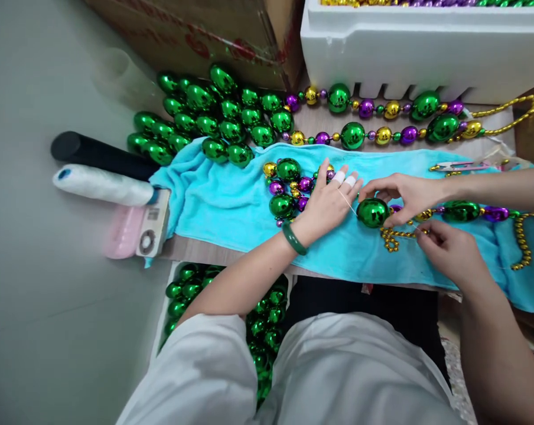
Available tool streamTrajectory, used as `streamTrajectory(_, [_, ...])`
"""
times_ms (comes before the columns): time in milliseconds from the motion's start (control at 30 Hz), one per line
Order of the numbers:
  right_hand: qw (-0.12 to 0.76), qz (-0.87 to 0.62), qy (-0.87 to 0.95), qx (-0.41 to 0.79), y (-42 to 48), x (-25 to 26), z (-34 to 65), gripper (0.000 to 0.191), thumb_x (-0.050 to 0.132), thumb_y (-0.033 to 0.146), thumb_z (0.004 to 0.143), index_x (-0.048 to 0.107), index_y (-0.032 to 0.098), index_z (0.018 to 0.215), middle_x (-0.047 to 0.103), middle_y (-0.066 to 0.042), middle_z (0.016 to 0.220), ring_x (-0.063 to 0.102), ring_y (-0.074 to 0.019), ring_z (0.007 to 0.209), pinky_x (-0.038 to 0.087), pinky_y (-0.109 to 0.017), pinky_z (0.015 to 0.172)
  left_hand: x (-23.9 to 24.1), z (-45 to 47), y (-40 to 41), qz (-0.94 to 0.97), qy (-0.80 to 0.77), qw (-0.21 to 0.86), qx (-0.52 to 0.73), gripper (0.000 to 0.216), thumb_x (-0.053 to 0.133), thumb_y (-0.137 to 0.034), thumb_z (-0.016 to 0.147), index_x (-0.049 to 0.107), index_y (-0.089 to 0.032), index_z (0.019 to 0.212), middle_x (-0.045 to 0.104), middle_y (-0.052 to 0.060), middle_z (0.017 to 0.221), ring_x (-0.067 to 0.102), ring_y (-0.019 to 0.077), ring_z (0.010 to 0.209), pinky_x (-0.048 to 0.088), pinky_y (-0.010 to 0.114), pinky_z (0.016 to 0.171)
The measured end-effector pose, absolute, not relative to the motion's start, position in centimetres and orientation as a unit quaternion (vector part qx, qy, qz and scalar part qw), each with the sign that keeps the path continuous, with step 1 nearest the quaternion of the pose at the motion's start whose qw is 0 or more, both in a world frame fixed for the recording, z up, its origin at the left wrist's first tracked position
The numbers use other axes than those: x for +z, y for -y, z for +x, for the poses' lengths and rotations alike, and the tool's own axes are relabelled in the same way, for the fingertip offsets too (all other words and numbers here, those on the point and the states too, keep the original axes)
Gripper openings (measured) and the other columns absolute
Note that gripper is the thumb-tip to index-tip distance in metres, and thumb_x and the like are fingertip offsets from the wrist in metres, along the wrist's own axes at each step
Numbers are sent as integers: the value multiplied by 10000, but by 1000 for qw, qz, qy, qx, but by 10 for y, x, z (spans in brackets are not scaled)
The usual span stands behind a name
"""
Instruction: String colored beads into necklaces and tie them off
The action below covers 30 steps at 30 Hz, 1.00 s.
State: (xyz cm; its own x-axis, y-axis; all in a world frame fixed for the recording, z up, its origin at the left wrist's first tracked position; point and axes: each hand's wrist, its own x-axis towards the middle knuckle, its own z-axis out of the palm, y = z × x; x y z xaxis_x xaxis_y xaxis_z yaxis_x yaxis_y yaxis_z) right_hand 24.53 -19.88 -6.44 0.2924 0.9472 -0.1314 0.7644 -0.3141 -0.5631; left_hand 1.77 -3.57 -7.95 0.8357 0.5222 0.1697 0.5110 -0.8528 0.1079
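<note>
My left hand (331, 203), wearing a dark green bangle (295, 238), lies palm down with fingers stretched out. White tape wraps two of its fingers. A thin white thread (347, 202) runs from these fingers to a large shiny green bead (372, 212). My right hand (448, 251) pinches thread just right of that bead, above a gold bead chain (390, 239). Another person's hand (409, 192) reaches in from the right and touches the green bead. Beside my left hand lies a bunch of green, purple and gold beads (282, 205), partly covered by it.
A turquoise towel (231, 218) covers the table. Behind it lie loose green beads (229, 109), strung necklaces (352, 136) and a white foam box (426, 47). Pink-handled snips (462, 167) rest at right. A lint roller (103, 184) sticks out left. More green beads (191, 289) fill a container below.
</note>
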Motion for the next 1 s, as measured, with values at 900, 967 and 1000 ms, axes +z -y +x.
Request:
streamTrajectory(900, [199, -809, 490, 258, 208, -51, 260, 272, 586, 423, 838, 619, 192, 699, 464, 11, 532, 416, -106, 478, 326, -258, 473, -71, -10, 48, 935, -332, 57, 110, 348, 450, -307, 950, 573, -179, 1249, 624, 119, 1150, 527, 264, 1123, 323, 505, 1098])
streamTrajectory(967, [228, -817, 478, 227, 211, -51, 261, 247, 607, 374, 839, 628, 184, 682, 467, 7, 515, 412, -97, 464, 319, -251, 462, -73, -14, 42, 926, -362, 33, 104, 317, 430, -248, 944, 590, -199, 1213, 632, 108, 1084, 539, 253, 1049, 313, 522, 1100])
streamTrajectory(1000, [249, -821, 471, 206, 210, -50, 261, 235, 614, 345, 837, 629, 179, 671, 463, 10, 501, 405, -87, 454, 307, -240, 455, -73, -16, 39, 919, -380, 23, 105, 316, 424, -230, 938, 595, -207, 1203, 631, 108, 1063, 536, 257, 1036, 309, 533, 1100])
